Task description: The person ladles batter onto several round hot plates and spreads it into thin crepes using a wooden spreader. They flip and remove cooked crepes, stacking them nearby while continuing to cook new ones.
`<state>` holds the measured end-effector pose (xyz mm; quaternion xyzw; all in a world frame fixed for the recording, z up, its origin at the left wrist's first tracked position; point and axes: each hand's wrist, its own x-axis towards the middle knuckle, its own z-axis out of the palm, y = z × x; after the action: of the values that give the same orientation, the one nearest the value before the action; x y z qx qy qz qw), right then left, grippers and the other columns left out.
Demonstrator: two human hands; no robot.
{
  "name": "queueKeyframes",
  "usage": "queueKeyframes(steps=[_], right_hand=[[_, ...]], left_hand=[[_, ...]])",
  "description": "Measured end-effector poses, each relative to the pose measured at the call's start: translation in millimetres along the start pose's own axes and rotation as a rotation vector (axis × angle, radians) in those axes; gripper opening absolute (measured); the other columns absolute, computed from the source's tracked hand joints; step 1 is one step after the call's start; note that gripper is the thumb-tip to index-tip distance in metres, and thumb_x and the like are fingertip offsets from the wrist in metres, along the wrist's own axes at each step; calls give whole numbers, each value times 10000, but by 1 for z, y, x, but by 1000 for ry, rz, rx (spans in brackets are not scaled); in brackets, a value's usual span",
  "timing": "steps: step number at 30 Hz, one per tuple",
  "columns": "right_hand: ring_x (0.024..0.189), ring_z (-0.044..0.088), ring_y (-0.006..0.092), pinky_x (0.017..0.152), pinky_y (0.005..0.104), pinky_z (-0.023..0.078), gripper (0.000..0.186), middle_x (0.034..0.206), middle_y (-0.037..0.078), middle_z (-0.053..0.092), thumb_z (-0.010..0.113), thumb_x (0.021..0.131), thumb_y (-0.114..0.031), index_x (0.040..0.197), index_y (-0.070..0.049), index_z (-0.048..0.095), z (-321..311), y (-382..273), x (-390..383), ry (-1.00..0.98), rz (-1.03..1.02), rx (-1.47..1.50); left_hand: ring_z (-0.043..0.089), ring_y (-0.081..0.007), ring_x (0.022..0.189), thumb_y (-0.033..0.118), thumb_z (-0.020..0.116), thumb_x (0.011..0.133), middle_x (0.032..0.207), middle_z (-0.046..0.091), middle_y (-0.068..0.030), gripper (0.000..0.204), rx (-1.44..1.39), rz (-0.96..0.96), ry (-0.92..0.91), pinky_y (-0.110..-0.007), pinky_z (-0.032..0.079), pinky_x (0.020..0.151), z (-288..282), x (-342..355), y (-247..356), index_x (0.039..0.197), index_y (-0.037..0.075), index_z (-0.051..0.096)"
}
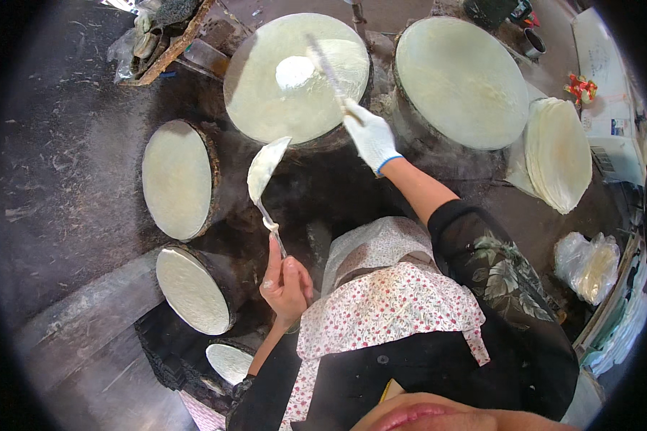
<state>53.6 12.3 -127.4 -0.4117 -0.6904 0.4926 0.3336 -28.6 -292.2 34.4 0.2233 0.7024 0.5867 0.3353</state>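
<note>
My left hand (pixel 287 284) is bare and closed round the thin handle of a ladle (pixel 265 172), its bowl coated in white batter. The ladle hangs by the near rim of a large round griddle (pixel 266 108). On that griddle lies a thin pale sheet with a bright white pool of batter (pixel 295 72). My right hand (pixel 370 136), in a white glove with a blue cuff, grips a long thin spreader (pixel 326 68). Its far end, smeared by motion, is over the batter to the right of the pool.
A second large griddle (pixel 460 82) stands at the right, with a stack of thin round pancakes (pixel 559 154) beside it. Smaller batter-covered rounds (pixel 177 179) line the left side. A clear plastic bag (pixel 588 266) lies at far right, a wooden-edged tray (pixel 167 54) at upper left.
</note>
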Motion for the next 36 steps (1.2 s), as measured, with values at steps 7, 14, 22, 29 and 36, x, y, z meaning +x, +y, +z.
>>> queueKeyframes(steps=[7, 14, 22, 29, 36], right_hand=[[1200, 687, 193, 1072, 318, 500, 397, 1347, 138, 728, 648, 1002, -52, 1398, -60, 673, -19, -2, 2, 242, 152, -73], [1049, 709, 429, 901, 465, 563, 392, 1156, 218, 726, 634, 1006, -336, 1387, -251, 669, -4, 2, 35, -190, 71, -355], [1224, 711, 262, 1043, 333, 523, 422, 1319, 123, 731, 697, 994, -193, 1414, -171, 664, 11, -30, -15, -55, 170, -201], [1282, 673, 231, 1087, 326, 490, 444, 1397, 192, 686, 665, 1020, -170, 1444, -48, 619, 26, -19, 8, 40, 91, -297], [1070, 732, 367, 916, 393, 564, 408, 1200, 179, 744, 657, 1008, -364, 1405, -274, 668, 26, -24, 19, 15, -12, -453]], left_hand=[[444, -36, 469, 19, 468, 1093, 628, 558, -8, 552, -30, 24, -28, -208, 390, 439, -24, 8, -5, 1635, 108, 410], [437, -32, 483, 5, 467, 1090, 622, 539, 6, 560, -34, -54, 21, -202, 383, 450, -42, 4, -9, 1638, 91, 398], [435, -25, 476, -6, 461, 1089, 620, 519, 19, 556, -22, 20, 9, -193, 371, 449, -68, 6, -14, 1636, 54, 383], [425, -20, 466, -21, 458, 1086, 602, 502, 27, 534, -81, 70, 48, -189, 363, 447, -74, 2, -18, 1616, 36, 420], [425, -26, 468, -36, 450, 1080, 595, 502, 21, 548, -43, -6, 53, -196, 368, 442, -79, -8, -29, 1622, 29, 403]])
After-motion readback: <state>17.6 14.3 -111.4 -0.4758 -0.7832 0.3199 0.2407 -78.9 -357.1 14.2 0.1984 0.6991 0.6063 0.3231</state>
